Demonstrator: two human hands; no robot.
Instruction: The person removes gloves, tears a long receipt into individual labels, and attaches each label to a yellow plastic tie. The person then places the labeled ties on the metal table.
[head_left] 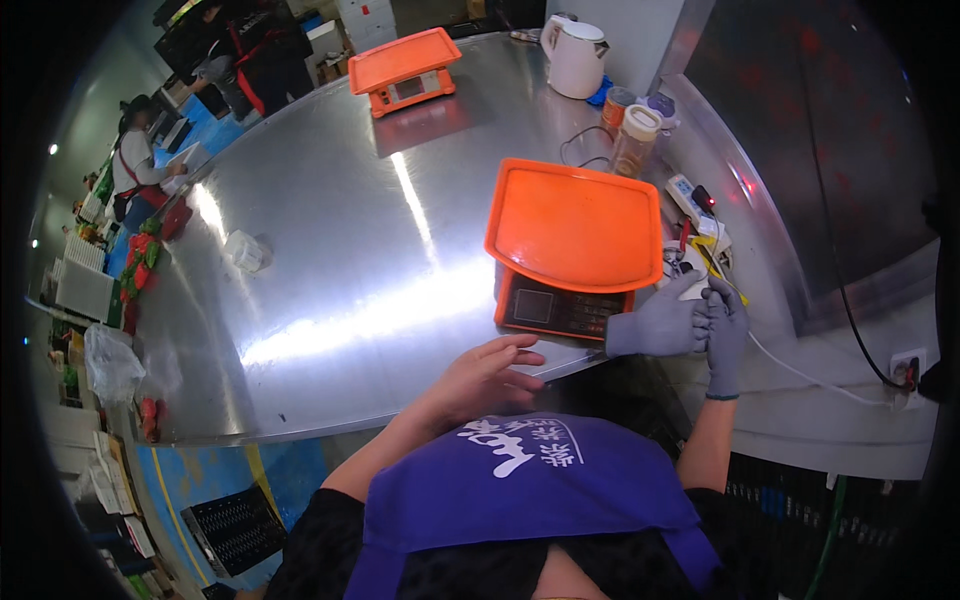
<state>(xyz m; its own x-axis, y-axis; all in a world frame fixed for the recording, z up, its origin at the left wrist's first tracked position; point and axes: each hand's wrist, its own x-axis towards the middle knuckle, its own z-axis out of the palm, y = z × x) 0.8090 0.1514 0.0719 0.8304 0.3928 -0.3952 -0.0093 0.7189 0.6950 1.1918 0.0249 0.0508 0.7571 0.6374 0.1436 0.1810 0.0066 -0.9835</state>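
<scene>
While the steel table (330, 230) fills most of the view, curving away toward the far wall, the near orange scale (572, 245) sits at its front right corner and serves as the marker for everything else. Well beyond that scale, toward the table's far edge, stands a second orange scale (405, 68), and to the far right of it a white kettle (577, 57). Just behind the near scale's right corner stands a clear jar with a pale lid (635, 138). Far to the scale's left, a crumpled bit of plastic (245, 250) lies on the steel. Below the scale, the purple apron (530, 485) covers the person's front. At the scale's front right corner, the right hand (725, 335), wearing a grey glove, pinches a second grey glove (658, 322) by its fingers and holds it level. Just below the scale's front edge, the bare left hand (490, 378) rests slack on the table rim, gripping nothing.
</scene>
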